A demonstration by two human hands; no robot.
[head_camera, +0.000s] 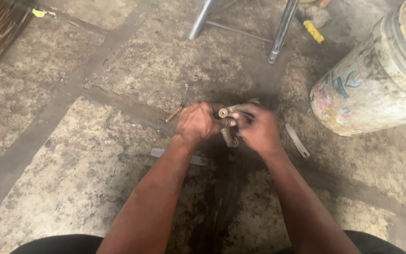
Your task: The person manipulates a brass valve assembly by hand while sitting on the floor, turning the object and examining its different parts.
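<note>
While a large, dirty plastic bucket (377, 80) is lying tilted at the upper right of a stained concrete floor (71, 155), its contents cannot be seen from this angle. Near the middle of the view, a person is reaching both bare arms forward and down over an oily dark patch. The left hand (196, 124) is closing in a fist around one side of a small brass-coloured metal fitting (228, 123), knuckles facing up. The right hand (259, 129) is gripping the other side, fingers curling tightly over it. The fitting is sitting between the two hands, just above the floor. A flat metal strip (297, 140) is lying just right of the right hand, another flat strip (177, 156) is showing under the left wrist, and a thin hooked tool (177, 108) is lying near the left hand.
</note>
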